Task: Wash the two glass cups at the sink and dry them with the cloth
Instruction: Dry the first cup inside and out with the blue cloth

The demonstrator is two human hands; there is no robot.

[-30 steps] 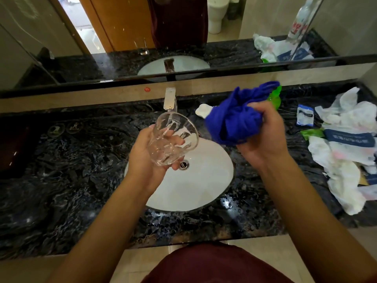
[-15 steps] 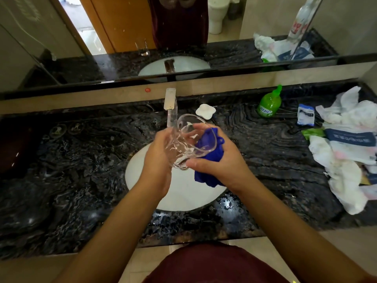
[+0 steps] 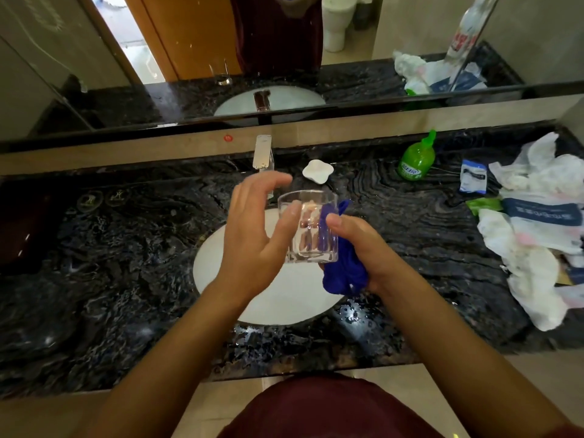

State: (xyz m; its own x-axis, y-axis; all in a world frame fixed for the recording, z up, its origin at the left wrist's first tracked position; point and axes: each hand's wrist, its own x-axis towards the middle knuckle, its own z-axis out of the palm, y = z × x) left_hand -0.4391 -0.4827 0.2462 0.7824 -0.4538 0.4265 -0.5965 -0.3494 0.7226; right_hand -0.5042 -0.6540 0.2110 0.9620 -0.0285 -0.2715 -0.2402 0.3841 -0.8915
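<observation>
The green bottle (image 3: 416,160) at the back of the desk (image 3: 120,254) carried a pale label whose characters were too small to read. Right of it lay a small blue-and-white sachet (image 3: 472,176) with print that could not be made out, and among the heap of white plastic bags (image 3: 537,235) on the right a dark blue band bore white characters, also illegible. A white soap dish (image 3: 318,171) sat just behind the basin, beside the chrome tap (image 3: 263,153).

The glass cup (image 3: 309,227) stood upright in the air above the white sink (image 3: 271,298), mouth up. The right hand (image 3: 363,245) grasped it: the thumb pressed the near wall while the fingers (image 3: 308,240), seen through the glass, wrapped its far side with the blue cloth (image 3: 343,270) bunched between palm and cup, the cloth's tail hanging below the hand. The left hand (image 3: 252,235) was spread open, its fingers (image 3: 271,181) extended and apart, slightly blurred; only the thumb tip lay against the cup's left wall near the rim, gripping nothing. In the mirror a second glass cup (image 3: 222,73) appeared, standing on the reflected desk.
</observation>
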